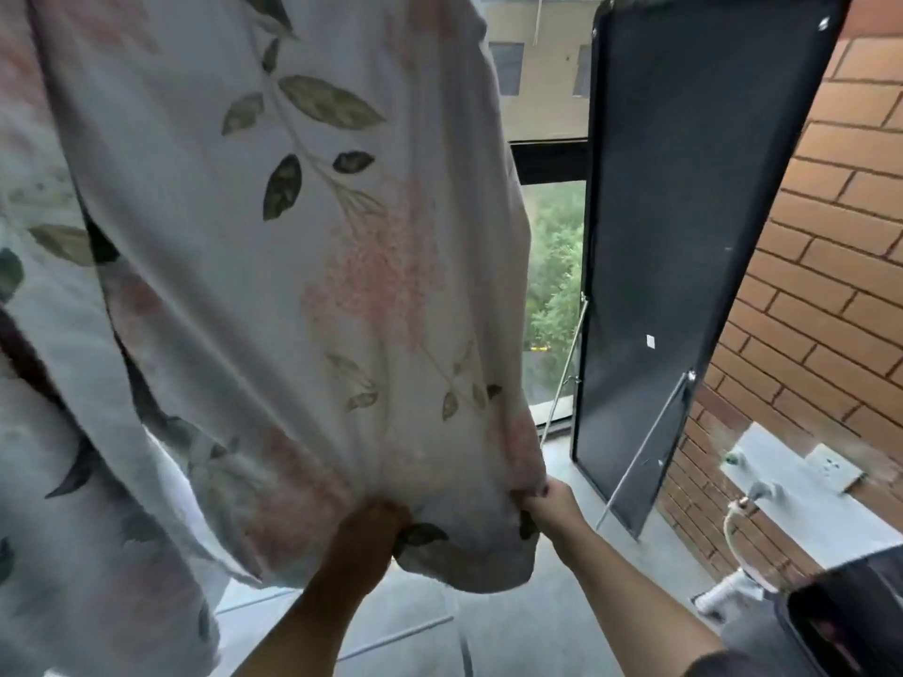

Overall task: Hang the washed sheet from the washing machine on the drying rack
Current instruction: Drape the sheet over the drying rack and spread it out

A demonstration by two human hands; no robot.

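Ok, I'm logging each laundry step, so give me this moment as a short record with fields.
sheet: floral sheet hanging down from above, support out of view
left hand: left hand gripping the bottom edge
right hand: right hand pinching the lower corner
beside: open window panel, brick wall
rack: not visible

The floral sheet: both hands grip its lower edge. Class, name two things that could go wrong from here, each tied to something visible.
1. The sheet is bunched in folds where the left hand and right hand pinch it; left like that, it may dry unevenly.
2. The open window panel stands close beside the sheet's right edge, so the fabric might snag on its metal stay or blow outward.
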